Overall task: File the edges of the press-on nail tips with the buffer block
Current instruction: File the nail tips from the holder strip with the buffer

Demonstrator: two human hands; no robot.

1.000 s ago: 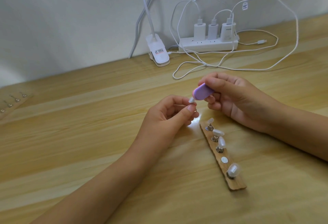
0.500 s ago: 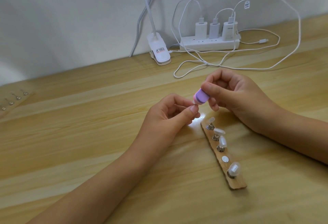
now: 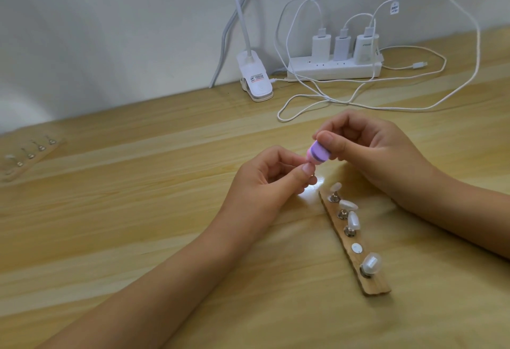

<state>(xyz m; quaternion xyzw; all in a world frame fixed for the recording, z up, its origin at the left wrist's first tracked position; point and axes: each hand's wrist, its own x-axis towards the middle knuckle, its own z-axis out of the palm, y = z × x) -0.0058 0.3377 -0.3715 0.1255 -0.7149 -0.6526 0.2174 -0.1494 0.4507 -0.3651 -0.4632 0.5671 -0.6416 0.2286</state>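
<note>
My right hand (image 3: 369,155) pinches a small purple buffer block (image 3: 401,154) between thumb and fingers, its end turned toward me. My left hand (image 3: 265,183) pinches a nail tip on its stand between thumb and forefinger; the tip itself is hidden under the block, which rests against my left fingertips. Just below the hands lies a wooden holder strip (image 3: 356,249) with several white nail tips (image 3: 372,263) standing on metal pegs and one bare round magnet (image 3: 356,248).
A second wooden strip with metal pegs (image 3: 30,155) lies at the far left edge. At the back stand a white clip lamp base (image 3: 255,79) and a power strip (image 3: 334,68) with three chargers; white cables (image 3: 358,103) loop over the table behind my hands.
My right hand has turned the buffer block from flat to end-on and brought it down onto the nail tip held by my left hand. The left hand has stayed in place.
</note>
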